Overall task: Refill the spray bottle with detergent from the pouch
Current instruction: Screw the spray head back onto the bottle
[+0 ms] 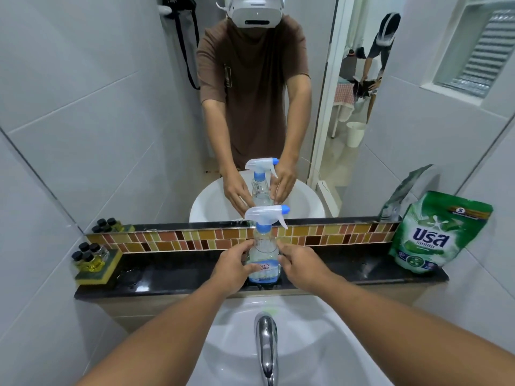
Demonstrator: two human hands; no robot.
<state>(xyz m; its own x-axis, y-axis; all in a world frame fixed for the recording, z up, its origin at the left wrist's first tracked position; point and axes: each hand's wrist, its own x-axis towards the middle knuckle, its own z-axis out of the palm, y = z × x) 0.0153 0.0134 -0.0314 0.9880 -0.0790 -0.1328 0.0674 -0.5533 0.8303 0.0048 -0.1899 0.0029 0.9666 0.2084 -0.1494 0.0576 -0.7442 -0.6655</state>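
My left hand (232,267) and right hand (302,267) close on the bottle (264,260) from either side, fingers curled against its lower body at the label. I think both are touching it, though from behind the knuckles I cannot be sure how firm the hold is. The bottle stands upright on the ledge (172,277), trigger head (266,214) screwed on, nozzle pointing right. It looks almost empty, only a little blue at the bottom.

So I judge this the opening step: securing the bottle before anything is poured. Next I need the head off, one hand steadying the body while the other twists the blue collar under the trigger, then lifts the dip tube clear. Only after that does the pouch (437,235) come in; it leans on the wall at the ledge's far right, well apart from the bottle, apparently unopened.

The ledge is dark polished stone with wet patches, so the bottle may slide. Small oil bottles (89,259) sit on a sponge at its left end. Below is the basin (320,344) and tap (266,346), above a tile strip and a mirror (111,121), walls tiled pale grey.
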